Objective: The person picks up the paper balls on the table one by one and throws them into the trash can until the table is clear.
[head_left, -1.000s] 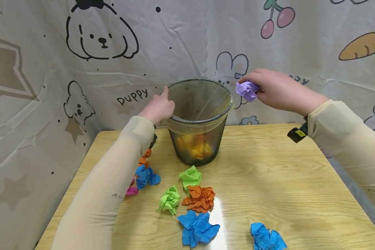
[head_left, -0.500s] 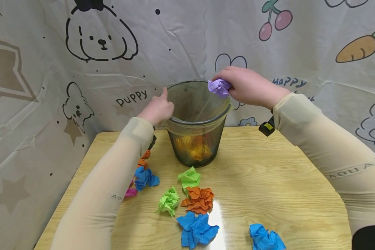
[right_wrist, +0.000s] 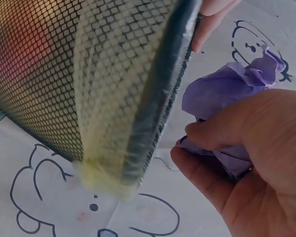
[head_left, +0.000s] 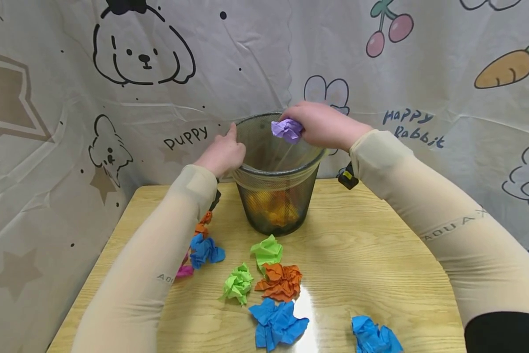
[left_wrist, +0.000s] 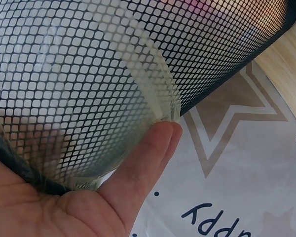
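My right hand (head_left: 326, 125) pinches a crumpled purple paper ball (head_left: 286, 130) above the mouth of a black mesh wastebasket (head_left: 286, 172). In the right wrist view, thumb and fingers close round the purple paper, just outside the basket's rim in that view. At the basket's left side, my left hand (head_left: 222, 154) grips the rim, its index finger pointing up along it. Seen from the left wrist, fingers (left_wrist: 138, 173) lie against the mesh outside, over the edge of a thin yellowish bag liner (left_wrist: 138, 74). Yellow and orange paper (head_left: 275, 211) shows through the basket's lower wall.
In front of the basket lie green paper balls (head_left: 238, 283), an orange one (head_left: 279, 282) and a blue one (head_left: 277, 323). Another blue ball (head_left: 374, 336) is at the front right. Blue (head_left: 206, 250), orange and pink paper lies beside the left forearm. A printed curtain (head_left: 255, 59) hangs behind the table.
My right hand has carried the purple paper ball leftward, from right of the wastebasket to over its opening. The left hand has stayed at the rim.
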Demonstrator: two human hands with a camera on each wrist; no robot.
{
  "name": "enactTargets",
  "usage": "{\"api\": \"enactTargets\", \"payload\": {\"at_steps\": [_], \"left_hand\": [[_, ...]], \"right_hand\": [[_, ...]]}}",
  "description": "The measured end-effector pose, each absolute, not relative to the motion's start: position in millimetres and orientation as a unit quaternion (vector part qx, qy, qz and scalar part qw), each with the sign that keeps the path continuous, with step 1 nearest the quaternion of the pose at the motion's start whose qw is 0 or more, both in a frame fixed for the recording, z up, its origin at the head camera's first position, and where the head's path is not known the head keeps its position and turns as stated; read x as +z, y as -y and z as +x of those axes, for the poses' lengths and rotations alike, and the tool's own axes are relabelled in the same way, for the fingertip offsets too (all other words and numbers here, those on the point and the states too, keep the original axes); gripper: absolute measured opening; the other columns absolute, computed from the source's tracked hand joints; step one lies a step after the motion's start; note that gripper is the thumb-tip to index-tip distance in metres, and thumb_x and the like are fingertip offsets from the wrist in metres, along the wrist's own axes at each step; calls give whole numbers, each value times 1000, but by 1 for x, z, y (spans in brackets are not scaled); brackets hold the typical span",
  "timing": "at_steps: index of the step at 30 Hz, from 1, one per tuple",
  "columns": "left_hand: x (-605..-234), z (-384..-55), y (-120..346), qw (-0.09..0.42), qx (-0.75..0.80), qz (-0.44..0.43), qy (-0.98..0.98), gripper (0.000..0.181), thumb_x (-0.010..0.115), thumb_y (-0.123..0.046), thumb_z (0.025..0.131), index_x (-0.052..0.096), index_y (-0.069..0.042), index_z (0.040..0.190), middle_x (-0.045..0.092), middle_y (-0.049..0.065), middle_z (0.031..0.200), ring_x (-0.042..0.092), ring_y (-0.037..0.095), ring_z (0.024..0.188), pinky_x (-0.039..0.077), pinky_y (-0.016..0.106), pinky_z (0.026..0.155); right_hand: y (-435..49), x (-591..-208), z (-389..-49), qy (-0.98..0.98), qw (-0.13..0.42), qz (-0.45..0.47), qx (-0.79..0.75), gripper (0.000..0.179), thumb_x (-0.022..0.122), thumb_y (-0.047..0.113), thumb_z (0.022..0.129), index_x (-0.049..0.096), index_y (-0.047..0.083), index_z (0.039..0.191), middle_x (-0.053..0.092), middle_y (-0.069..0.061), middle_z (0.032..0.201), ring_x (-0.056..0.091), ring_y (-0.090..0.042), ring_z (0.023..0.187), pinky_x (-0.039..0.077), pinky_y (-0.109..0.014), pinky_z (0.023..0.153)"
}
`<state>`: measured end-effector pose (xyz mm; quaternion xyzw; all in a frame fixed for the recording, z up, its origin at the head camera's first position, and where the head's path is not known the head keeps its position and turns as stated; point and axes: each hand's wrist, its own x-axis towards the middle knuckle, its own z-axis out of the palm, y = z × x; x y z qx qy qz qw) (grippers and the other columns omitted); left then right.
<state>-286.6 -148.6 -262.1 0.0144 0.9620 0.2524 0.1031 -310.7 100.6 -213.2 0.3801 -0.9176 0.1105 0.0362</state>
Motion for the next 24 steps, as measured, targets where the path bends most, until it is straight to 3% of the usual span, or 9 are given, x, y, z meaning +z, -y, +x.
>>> {"api": "enactTargets", "payload": {"at_steps": [2,5,8,12,19,24], "left_hand": [[-263,-287,149,103,254,11,-962,72,22,-27,104,-19,-17,162,3,31,166,48,30,73,41,51,98],[-263,-287,150,99,255,12,-962,72,23,-28,103,-18,-17,162,4,30,166,52,35,94,40,52,101],[-262,-286,150,98,255,17,-962,72,23,-28,104,-17,-16,162,5,30,166,44,40,122,33,52,108],[-262,-286,149,99,254,16,-962,72,23,-28,104,-17,-16,162,6,31,166,37,41,134,31,52,112],[-262,-287,148,97,251,15,-963,72,24,-29,104,-17,-16,162,6,31,165,35,42,138,30,53,114],[-261,-288,149,103,252,17,-962,72,23,-29,105,-18,-16,162,3,30,166,34,41,139,31,53,112]], "right_hand": [[-97,-215,-313,919,27,377,111,51,51,-14,89,65,7,134,63,-14,125,57,-29,117,42,-45,106],[-93,-218,-314,920,20,376,107,52,51,-15,89,64,6,134,63,-15,125,57,-31,117,43,-46,106],[-89,-219,-316,922,17,375,98,53,51,-16,88,64,6,134,63,-16,124,57,-31,115,44,-46,104],[-86,-222,-318,925,4,369,87,57,52,-16,86,62,6,138,61,-17,126,57,-33,114,45,-48,102],[-84,-223,-320,929,-27,362,73,77,55,-11,86,38,7,159,44,-23,152,47,-38,135,39,-49,111],[-86,-221,-319,932,-30,357,61,71,57,5,98,27,9,163,31,-22,162,32,-41,146,29,-52,117]]}}
